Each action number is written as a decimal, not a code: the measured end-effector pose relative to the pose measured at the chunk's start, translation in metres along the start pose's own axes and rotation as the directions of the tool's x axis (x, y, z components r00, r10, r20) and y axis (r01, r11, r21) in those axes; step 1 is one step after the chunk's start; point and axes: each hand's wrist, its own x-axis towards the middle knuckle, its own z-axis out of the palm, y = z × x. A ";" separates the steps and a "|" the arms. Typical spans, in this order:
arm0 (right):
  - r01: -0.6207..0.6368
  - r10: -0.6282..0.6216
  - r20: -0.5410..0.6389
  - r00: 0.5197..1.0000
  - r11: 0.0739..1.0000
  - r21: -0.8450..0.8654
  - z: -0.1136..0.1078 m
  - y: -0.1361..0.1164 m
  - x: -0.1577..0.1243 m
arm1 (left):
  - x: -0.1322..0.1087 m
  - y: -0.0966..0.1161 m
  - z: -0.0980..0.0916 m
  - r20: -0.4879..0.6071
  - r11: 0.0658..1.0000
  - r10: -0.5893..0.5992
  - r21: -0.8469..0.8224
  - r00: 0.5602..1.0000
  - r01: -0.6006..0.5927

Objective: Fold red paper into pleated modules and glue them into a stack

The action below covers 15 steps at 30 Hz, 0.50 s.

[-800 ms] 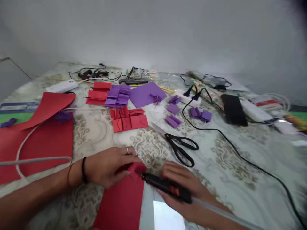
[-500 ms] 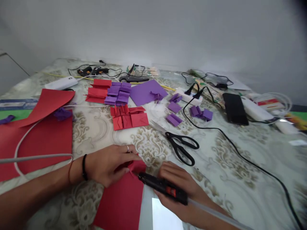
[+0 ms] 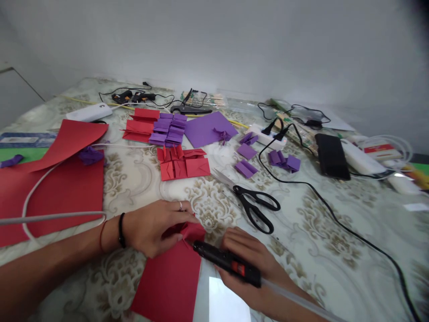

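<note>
My left hand (image 3: 152, 227) pinches a small folded red paper piece (image 3: 192, 231) near the table's front edge, resting on a red paper sheet (image 3: 169, 281). My right hand (image 3: 251, 261) grips a black glue gun (image 3: 228, 263) with a clear glue stick trailing out of its back. The gun's nozzle points left and sits right at the folded piece. A ring and a dark wristband show on my left hand and wrist.
Black scissors (image 3: 253, 203) lie just beyond my right hand. Folded red pieces (image 3: 184, 164) and purple pieces (image 3: 169, 127) sit mid-table, with a purple sheet (image 3: 208, 128). Large red sheets (image 3: 50, 188) lie left. A black cable (image 3: 335, 219), phone (image 3: 331, 156) and power strip (image 3: 268, 136) are right.
Both hands stay in the same pose on the folded piece and the glue gun. The camera view has shifted slightly, nothing else has moved.
</note>
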 end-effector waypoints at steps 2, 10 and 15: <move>-0.003 0.003 0.001 1.000 1.000 0.002 0.001 0.001 0.000 | 0.000 0.000 0.000 0.004 1.000 -0.014 0.000 1.000 0.014; -0.031 0.031 0.012 0.999 0.999 0.031 -0.001 -0.001 0.001 | 0.001 -0.001 -0.001 0.006 0.999 -0.027 -0.023 1.000 0.027; -0.046 0.045 0.008 0.999 0.998 0.036 -0.003 -0.003 0.003 | 0.000 -0.003 -0.001 0.011 0.999 -0.028 -0.038 1.000 0.028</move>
